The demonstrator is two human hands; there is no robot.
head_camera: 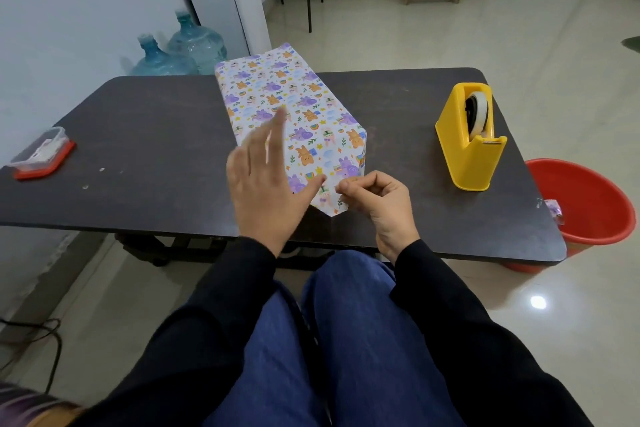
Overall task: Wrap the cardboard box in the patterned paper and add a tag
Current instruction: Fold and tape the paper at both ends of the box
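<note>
The box, already covered in patterned paper, lies in the middle of the dark worktop. Its length runs from the far edge toward the near edge, and its far end slightly overhangs the far edge. At the near end the paper is folded into a pointed flap that lies flat on the worktop, with its tip close to the near edge.

The left hand is open, fingers straight and slightly spread. It is held over the near left part of the box and holds nothing. It is blurred, so I cannot tell whether the palm touches the paper.

The right hand has its fingers curled. Its thumb and forefinger meet in a pinch at the flap's right edge, and the heel of the hand is low over the worktop.

A yellow tape dispenser stands upright near the right edge, well apart from the box. A small clear container on a red lid sits at the left edge. A scrap of the same paper hangs at the right edge. Beside it a red bucket stands on the floor. Two water bottles stand on the floor beyond the far left corner.
</note>
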